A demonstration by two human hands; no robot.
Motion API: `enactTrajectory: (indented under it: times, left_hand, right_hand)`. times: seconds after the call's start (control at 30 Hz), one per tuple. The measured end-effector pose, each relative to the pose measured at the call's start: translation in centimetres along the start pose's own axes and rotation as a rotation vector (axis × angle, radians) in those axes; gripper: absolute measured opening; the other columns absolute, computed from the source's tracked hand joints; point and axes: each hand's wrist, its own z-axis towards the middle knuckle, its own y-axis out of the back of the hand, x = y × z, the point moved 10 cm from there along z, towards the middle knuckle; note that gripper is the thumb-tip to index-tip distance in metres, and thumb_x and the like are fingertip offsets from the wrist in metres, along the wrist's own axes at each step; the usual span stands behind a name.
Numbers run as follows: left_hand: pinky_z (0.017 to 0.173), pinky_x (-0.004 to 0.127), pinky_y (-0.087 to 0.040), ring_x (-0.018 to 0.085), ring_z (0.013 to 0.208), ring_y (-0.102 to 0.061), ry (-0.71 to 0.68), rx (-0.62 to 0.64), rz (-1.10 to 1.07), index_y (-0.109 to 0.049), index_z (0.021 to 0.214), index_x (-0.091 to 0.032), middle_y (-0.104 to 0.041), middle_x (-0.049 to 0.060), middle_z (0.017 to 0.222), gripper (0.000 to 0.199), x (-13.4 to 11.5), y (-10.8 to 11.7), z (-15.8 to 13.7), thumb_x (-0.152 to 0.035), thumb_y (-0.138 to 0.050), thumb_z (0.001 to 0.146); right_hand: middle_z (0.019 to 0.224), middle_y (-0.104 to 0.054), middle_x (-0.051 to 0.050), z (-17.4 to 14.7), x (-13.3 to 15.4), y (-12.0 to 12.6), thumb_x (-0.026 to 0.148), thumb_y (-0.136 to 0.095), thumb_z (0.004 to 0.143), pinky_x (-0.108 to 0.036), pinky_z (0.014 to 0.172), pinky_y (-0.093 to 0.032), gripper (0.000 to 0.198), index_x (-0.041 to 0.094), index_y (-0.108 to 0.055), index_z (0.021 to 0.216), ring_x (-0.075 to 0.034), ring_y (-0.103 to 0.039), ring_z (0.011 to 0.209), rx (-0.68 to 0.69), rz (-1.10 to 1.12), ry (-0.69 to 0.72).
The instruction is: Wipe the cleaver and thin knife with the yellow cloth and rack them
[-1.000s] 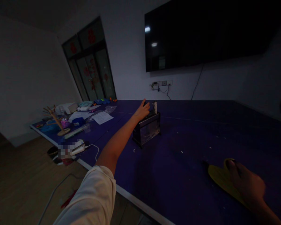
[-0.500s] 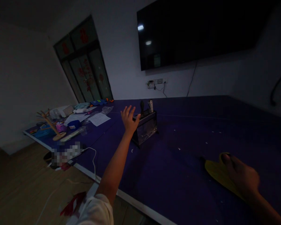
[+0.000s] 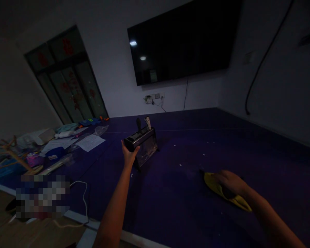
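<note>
My left hand point(image 3: 129, 156) is closed around the near upper end of a knife holder point(image 3: 147, 150), thumb on one side and fingers on the other. This dark box with see-through sides stands upright on the purple tabletop point(image 3: 170, 193). A black handle point(image 3: 138, 124) and a pale speckled handle point(image 3: 147, 122) stick up from its top. To the right, my right hand point(image 3: 229, 182) is closed over a yellow cloth point(image 3: 212, 183) with a dark edge, low on the tabletop. The fingertips of this hand are partly hidden.
Small white scraps point(image 3: 180, 165) dot the tabletop. At left lie paper sheets point(image 3: 91, 142), a blue round item point(image 3: 55, 153) and a wooden stand point(image 3: 18, 156). A white cable point(image 3: 84, 196) runs near the table edge. A large screen point(image 3: 186, 44) hangs on the wall.
My left hand, earlier spread open above the knife holder, has come down and taken hold of its near end. My right hand has moved forward and left with the cloth; the view has turned right.
</note>
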Motion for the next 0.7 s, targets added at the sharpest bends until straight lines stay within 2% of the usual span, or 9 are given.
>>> enactTrajectory:
  times: [0.03,0.1,0.13,0.17,0.3,0.4,0.5,0.6,0.7]
  left_hand:
    - [0.106,0.035,-0.024,0.024,0.131,-0.025,0.018,-0.017,-0.082,-0.013,0.139,-0.015,-0.023,0.017,0.143,0.101,0.1,-0.2,0.0,-0.051,-0.068,0.062]
    - [0.105,0.034,-0.027,0.024,0.127,-0.033,0.047,-0.074,-0.249,-0.024,0.135,-0.015,-0.033,0.016,0.138,0.093,0.2,-0.5,-0.1,-0.049,-0.070,0.062]
    - [0.103,0.034,-0.029,0.024,0.124,-0.038,0.056,-0.110,-0.320,-0.029,0.133,-0.015,-0.038,0.016,0.134,0.089,0.2,-0.5,-0.1,-0.047,-0.071,0.061]
    - [0.102,0.034,-0.031,0.024,0.121,-0.042,0.065,-0.147,-0.380,-0.034,0.129,-0.015,-0.043,0.015,0.130,0.086,0.2,-0.5,-0.2,-0.045,-0.073,0.059]
    - [0.096,0.034,-0.037,0.023,0.109,-0.052,0.120,-0.292,-0.541,-0.043,0.121,-0.015,-0.053,0.013,0.117,0.081,0.2,-0.3,-0.7,-0.036,-0.079,0.052]
    - [0.093,0.033,-0.039,0.022,0.106,-0.053,0.131,-0.313,-0.628,-0.047,0.117,-0.016,-0.055,0.010,0.113,0.079,-0.5,-0.2,-0.9,-0.030,-0.081,0.047]
    - [0.089,0.032,-0.042,0.021,0.099,-0.057,0.131,-0.253,-0.745,-0.051,0.112,-0.018,-0.058,0.007,0.107,0.073,-1.9,-0.3,-1.2,-0.030,-0.080,0.046]
    - [0.083,0.030,-0.045,0.018,0.086,-0.060,0.172,-0.146,-0.897,-0.055,0.109,-0.020,-0.062,0.003,0.093,0.067,-4.1,-1.0,-1.9,-0.030,-0.079,0.047]
    - [0.077,0.029,-0.046,0.015,0.074,-0.061,0.193,-0.001,-0.996,-0.059,0.103,-0.021,-0.063,0.000,0.081,0.062,-7.3,-2.3,-3.4,-0.028,-0.078,0.045]
  right_hand:
    - [0.050,-0.060,-0.008,-0.6,0.6,-1.9,0.041,-0.028,0.084,-0.025,0.050,-0.041,0.053,0.017,-0.055,0.045,-0.017,-0.057,0.047,0.238,0.071,-0.028]
    - [0.046,-0.058,-0.010,-2.5,1.3,-3.7,0.036,-0.023,0.086,-0.026,0.045,-0.039,0.054,0.016,-0.052,0.045,-0.016,-0.053,0.039,0.512,0.118,-0.141]
    - [0.046,-0.058,-0.010,-3.5,1.4,-4.0,0.036,-0.023,0.086,-0.027,0.043,-0.038,0.053,0.016,-0.052,0.047,-0.016,-0.052,0.038,0.592,0.093,-0.191]
    - [0.047,-0.059,-0.009,-4.1,1.7,-3.8,0.037,-0.024,0.086,-0.027,0.042,-0.038,0.051,0.016,-0.053,0.050,-0.017,-0.053,0.039,0.606,0.073,-0.196]
    - [0.061,-0.066,-0.008,-5.2,3.3,-1.3,0.046,-0.033,0.085,-0.028,0.052,-0.044,0.044,0.018,-0.059,0.061,-0.020,-0.061,0.055,0.398,0.120,0.011]
    - [0.079,-0.069,-0.008,-6.1,3.8,0.5,0.047,-0.034,0.085,-0.031,0.062,-0.049,0.040,0.021,-0.065,0.081,-0.022,-0.065,0.069,0.252,0.214,0.138]
    - [0.105,-0.065,-0.010,-6.0,4.0,2.7,0.047,-0.036,0.085,-0.035,0.079,-0.049,0.042,0.021,-0.061,0.107,-0.025,-0.062,0.094,0.068,0.293,0.157]
    - [0.125,-0.053,-0.011,-5.0,5.2,5.2,0.048,-0.043,0.083,-0.042,0.091,-0.044,0.052,0.023,-0.044,0.129,-0.027,-0.051,0.112,-0.151,0.353,0.165]
    - [0.142,-0.031,-0.011,-3.8,7.9,7.6,0.049,-0.049,0.080,-0.048,0.100,-0.033,0.070,0.023,-0.023,0.139,-0.027,-0.035,0.126,-0.319,0.442,0.275]
